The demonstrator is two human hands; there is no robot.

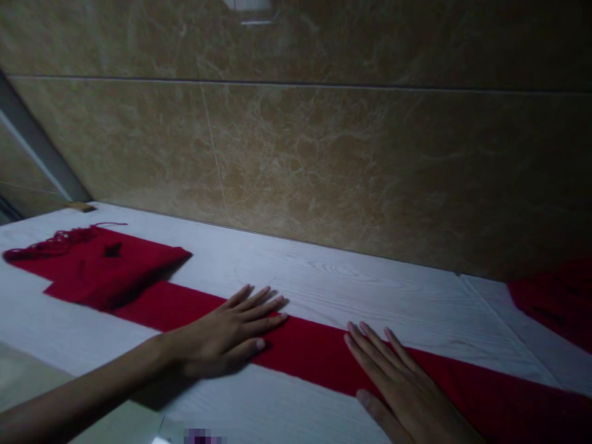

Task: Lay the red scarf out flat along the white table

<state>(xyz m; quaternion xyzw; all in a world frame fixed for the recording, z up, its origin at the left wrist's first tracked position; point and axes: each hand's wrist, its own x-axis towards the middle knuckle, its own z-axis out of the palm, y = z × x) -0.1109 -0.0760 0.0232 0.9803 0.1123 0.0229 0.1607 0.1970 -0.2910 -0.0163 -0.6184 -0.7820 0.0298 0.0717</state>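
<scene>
A long strip of red cloth [314, 351] lies flat across a white wood-grain surface. My left hand [226, 333] rests palm down on it near the middle, fingers spread. Farther right, my right hand [402, 382] also presses flat on the strip, its fingers stretched out. Neither hand grasps anything. At the left end the cloth is folded over in a loose pile [111, 265], with a tangle of red tassels [60, 240] at its far edge. A small dark mark shows on the folded part. The strip runs out of view at the right.
The white surface [333, 271] meets a brown marbled tile wall [300, 154] along its back edge. More red cloth [555, 302] lies at the far right. A small yellowish block [81, 206] sits at the back left, beside a grey metal post [41, 142].
</scene>
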